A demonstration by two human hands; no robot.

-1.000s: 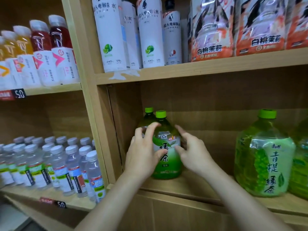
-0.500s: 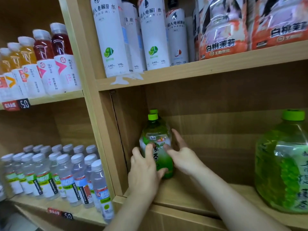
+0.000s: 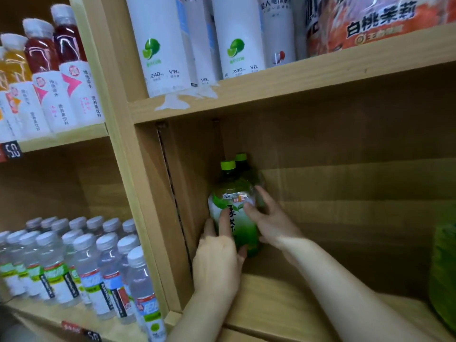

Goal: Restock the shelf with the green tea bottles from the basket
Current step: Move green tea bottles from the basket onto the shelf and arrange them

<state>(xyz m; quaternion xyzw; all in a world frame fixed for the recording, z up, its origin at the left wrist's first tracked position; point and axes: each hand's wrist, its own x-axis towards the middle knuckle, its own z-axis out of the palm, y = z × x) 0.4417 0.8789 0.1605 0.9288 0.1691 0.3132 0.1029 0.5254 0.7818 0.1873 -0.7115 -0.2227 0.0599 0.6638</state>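
1. My left hand [image 3: 217, 265] is wrapping the lower left side of the front green tea bottle [image 3: 234, 211], fingers spread upward over the label and thumb curling round its base.
2. My right hand [image 3: 271, 223] is pressing on the same bottle from the right, fingers half open and lying flat along the label rather than closing round it.
3. The bottle is standing upright on the wooden shelf [image 3: 283, 299], deep in the back left corner of the compartment, just beside the side panel.
4. A second green tea bottle [image 3: 243, 164] is standing directly behind it; I am seeing only its green cap and shoulder, so whether the two are touching I cannot tell.
5. At the right edge, a large green jug [image 3: 444, 275] is showing blurred and cut off, well apart from my hands.
6. Above, white lime-labelled bottles [image 3: 160, 45] are lining the upper shelf.
7. In the left bay, clear water bottles [image 3: 81, 267] are crowding the lower shelf, and red and orange drinks [image 3: 47, 70] are sitting above them.
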